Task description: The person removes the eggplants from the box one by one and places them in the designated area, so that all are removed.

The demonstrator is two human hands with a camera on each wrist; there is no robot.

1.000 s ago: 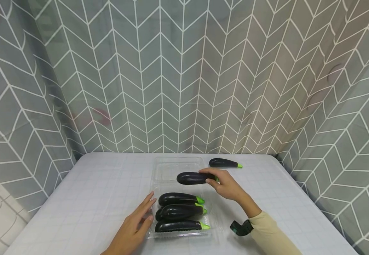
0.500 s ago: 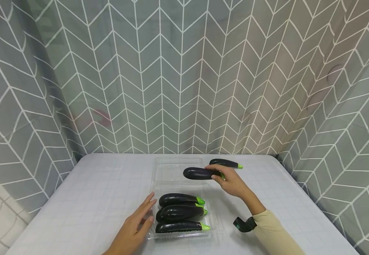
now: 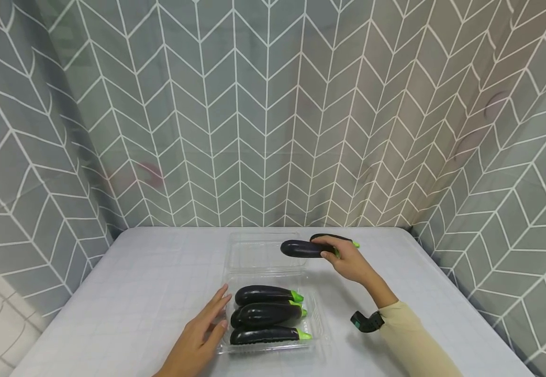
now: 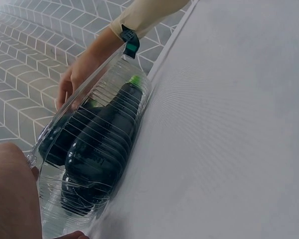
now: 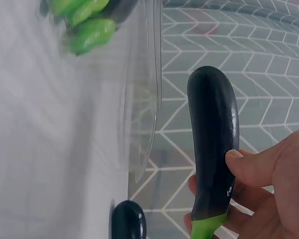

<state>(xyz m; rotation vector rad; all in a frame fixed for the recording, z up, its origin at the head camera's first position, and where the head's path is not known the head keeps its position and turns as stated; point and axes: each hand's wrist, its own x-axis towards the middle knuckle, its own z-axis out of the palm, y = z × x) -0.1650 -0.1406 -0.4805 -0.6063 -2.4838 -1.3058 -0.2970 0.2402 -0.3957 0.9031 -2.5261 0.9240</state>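
Observation:
My right hand (image 3: 348,258) grips a dark purple eggplant (image 5: 212,134) near its green stem end, thumb on one side and fingers behind. In the head view this eggplant is held up over the table's far right part, beside the open lid. A clear plastic clamshell box (image 3: 317,314) lies in front with several eggplants (image 3: 268,314) in it, green stems pointing right. My left hand (image 3: 197,335) rests at the box's left side, fingers spread along the rim. Another eggplant (image 3: 331,237) lies at the back right, partly hidden behind my right hand.
The box's transparent lid (image 3: 263,251) is folded back flat on the white-covered table (image 3: 150,283). A black band with a small device (image 3: 367,322) sits on my right wrist. A grey curtain (image 3: 263,131) with white chevron lines hangs behind the table and along both sides.
My right hand has carried its eggplant right and farther back, from above the lid's near right part toward the eggplant at the back. My left hand and the box have stayed in place.

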